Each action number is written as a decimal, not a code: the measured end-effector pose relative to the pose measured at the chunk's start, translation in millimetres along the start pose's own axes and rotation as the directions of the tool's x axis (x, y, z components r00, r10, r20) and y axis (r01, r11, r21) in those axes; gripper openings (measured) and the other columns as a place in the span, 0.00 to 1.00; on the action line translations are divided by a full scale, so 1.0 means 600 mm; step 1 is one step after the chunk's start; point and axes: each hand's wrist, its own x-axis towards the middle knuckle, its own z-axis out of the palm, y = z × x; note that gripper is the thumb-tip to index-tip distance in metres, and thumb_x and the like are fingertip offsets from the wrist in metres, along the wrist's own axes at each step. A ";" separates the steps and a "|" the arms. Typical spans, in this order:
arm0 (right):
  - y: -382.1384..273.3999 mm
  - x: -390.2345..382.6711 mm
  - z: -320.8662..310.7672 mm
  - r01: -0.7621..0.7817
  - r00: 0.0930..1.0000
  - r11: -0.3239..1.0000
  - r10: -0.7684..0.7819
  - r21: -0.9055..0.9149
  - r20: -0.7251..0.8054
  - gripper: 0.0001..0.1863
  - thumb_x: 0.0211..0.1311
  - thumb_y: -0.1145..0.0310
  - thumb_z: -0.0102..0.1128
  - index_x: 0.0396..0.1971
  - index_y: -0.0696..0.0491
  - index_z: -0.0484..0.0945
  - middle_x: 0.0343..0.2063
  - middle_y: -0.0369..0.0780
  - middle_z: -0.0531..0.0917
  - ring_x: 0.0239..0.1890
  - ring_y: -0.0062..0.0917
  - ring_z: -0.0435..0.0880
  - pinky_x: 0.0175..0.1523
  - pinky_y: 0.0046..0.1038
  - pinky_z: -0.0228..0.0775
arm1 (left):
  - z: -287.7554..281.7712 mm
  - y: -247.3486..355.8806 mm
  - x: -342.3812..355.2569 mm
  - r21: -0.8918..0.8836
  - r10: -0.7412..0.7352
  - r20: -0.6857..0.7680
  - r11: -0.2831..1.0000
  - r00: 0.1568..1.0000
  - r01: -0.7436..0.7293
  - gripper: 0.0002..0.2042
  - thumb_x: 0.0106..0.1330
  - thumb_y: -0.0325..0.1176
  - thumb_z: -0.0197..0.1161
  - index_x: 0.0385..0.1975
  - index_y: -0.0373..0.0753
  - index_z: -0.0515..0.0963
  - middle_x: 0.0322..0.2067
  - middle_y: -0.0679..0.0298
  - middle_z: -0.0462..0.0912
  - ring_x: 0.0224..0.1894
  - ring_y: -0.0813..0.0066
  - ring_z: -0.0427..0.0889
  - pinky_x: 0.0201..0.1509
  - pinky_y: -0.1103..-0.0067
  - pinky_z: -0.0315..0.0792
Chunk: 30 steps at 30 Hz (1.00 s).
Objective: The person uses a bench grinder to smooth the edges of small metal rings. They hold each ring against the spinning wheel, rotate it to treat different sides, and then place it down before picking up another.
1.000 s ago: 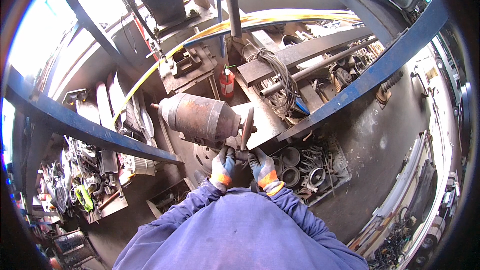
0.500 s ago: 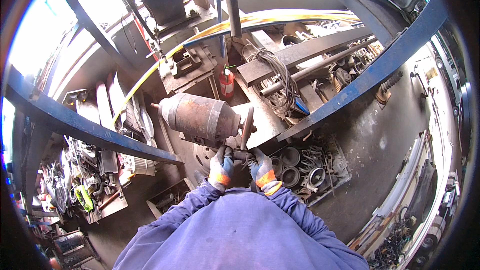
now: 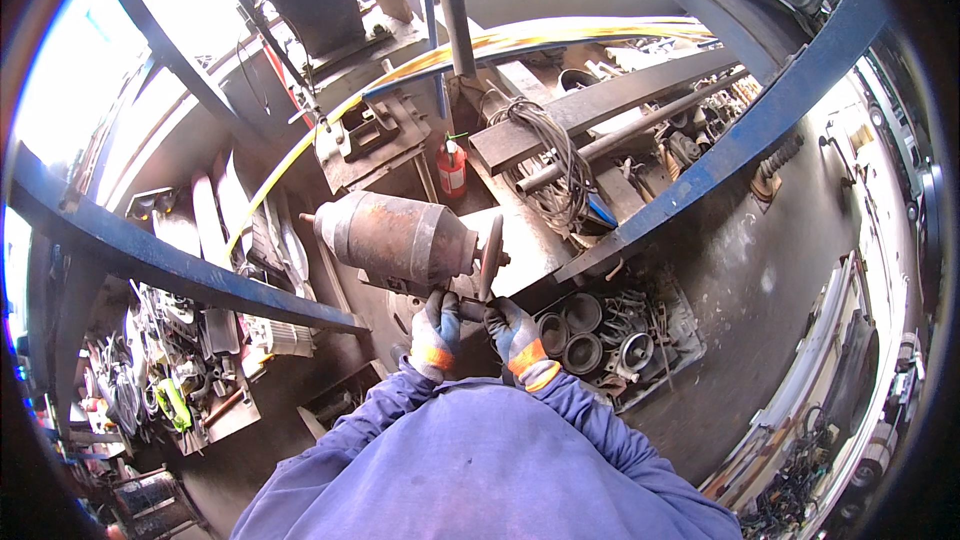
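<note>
A rusty cylindrical motor [image 3: 395, 240] stands in front of me, with a thin grinding wheel [image 3: 491, 257] seen nearly edge-on at its right end. Just below the wheel I hold a short dark cylindrical metal piece [image 3: 472, 311] level between both hands. My left hand [image 3: 438, 328], in a grey glove with an orange cuff, is closed on its left end. On the other end my right hand [image 3: 513, 330], gloved alike, is closed too. The piece lies at the wheel's lower edge; whether they touch I cannot tell. The fingertips partly cover the piece.
Below right, a tray [image 3: 690, 345] carries round metal parts and scrap. A blue beam [image 3: 700, 185] crosses at right, another blue beam [image 3: 190, 265] at left. A red fire extinguisher [image 3: 452, 170] stands behind the motor. Coiled cable [image 3: 560, 165] hangs over metal bars.
The view has shifted very slightly. Both hands stay closed on the metal piece by the wheel, with only a small change in their pose.
</note>
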 end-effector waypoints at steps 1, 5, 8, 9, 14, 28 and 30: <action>0.000 0.000 0.003 0.005 1.000 0.999 -0.005 0.041 -0.002 0.10 0.68 0.65 0.58 0.40 0.57 0.79 0.28 0.40 0.82 0.30 0.22 0.77 0.38 0.27 0.71 | -0.003 0.010 0.000 0.013 0.071 -0.035 0.997 0.997 -0.070 0.13 0.73 0.40 0.51 0.36 0.37 0.77 0.25 0.44 0.81 0.30 0.46 0.82 0.32 0.63 0.72; 0.004 0.002 0.003 -0.007 0.999 0.999 0.005 0.045 0.037 0.07 0.68 0.68 0.58 0.38 0.57 0.78 0.27 0.35 0.81 0.30 0.20 0.74 0.37 0.25 0.69 | -0.007 0.008 0.003 -0.024 0.099 -0.040 0.995 0.994 -0.100 0.12 0.73 0.39 0.52 0.37 0.36 0.77 0.24 0.45 0.80 0.27 0.49 0.81 0.31 0.63 0.71; 0.030 0.001 0.013 -0.034 0.999 0.993 0.030 0.113 0.038 0.06 0.68 0.69 0.58 0.38 0.57 0.78 0.27 0.32 0.79 0.30 0.17 0.73 0.36 0.23 0.68 | -0.008 0.010 0.003 0.002 0.074 -0.024 0.997 0.997 -0.074 0.12 0.73 0.38 0.52 0.37 0.36 0.77 0.23 0.45 0.79 0.26 0.50 0.81 0.30 0.63 0.70; 0.036 0.000 0.013 -0.051 0.998 0.992 0.046 0.113 0.047 0.06 0.68 0.70 0.58 0.38 0.57 0.78 0.27 0.31 0.79 0.30 0.16 0.73 0.36 0.22 0.68 | -0.008 0.011 0.003 0.017 0.095 -0.035 0.995 0.995 -0.094 0.12 0.73 0.38 0.52 0.37 0.36 0.77 0.23 0.45 0.79 0.26 0.50 0.80 0.30 0.63 0.70; 0.017 0.000 0.011 -0.039 0.998 0.994 0.034 0.100 0.047 0.07 0.69 0.69 0.58 0.38 0.57 0.78 0.26 0.30 0.77 0.29 0.15 0.71 0.35 0.21 0.66 | -0.007 0.006 0.005 0.012 0.050 -0.035 0.999 0.998 -0.049 0.12 0.73 0.38 0.53 0.36 0.35 0.77 0.23 0.46 0.79 0.25 0.52 0.80 0.29 0.64 0.70; 0.058 0.001 -0.002 -0.104 0.993 0.992 0.100 0.072 0.056 0.11 0.69 0.64 0.58 0.39 0.58 0.79 0.28 0.35 0.80 0.30 0.19 0.73 0.38 0.23 0.68 | 0.009 -0.004 0.003 -0.036 -0.053 0.037 0.998 0.998 0.054 0.14 0.72 0.41 0.54 0.36 0.35 0.79 0.26 0.47 0.81 0.28 0.57 0.81 0.35 0.67 0.73; 0.042 -0.001 -0.006 -0.110 0.993 0.993 0.107 0.052 0.058 0.11 0.69 0.64 0.58 0.38 0.58 0.78 0.27 0.35 0.80 0.30 0.19 0.72 0.38 0.24 0.68 | 0.017 -0.029 0.006 -0.065 -0.031 0.014 0.997 0.999 0.032 0.14 0.72 0.41 0.54 0.37 0.36 0.79 0.27 0.46 0.82 0.29 0.56 0.82 0.35 0.67 0.73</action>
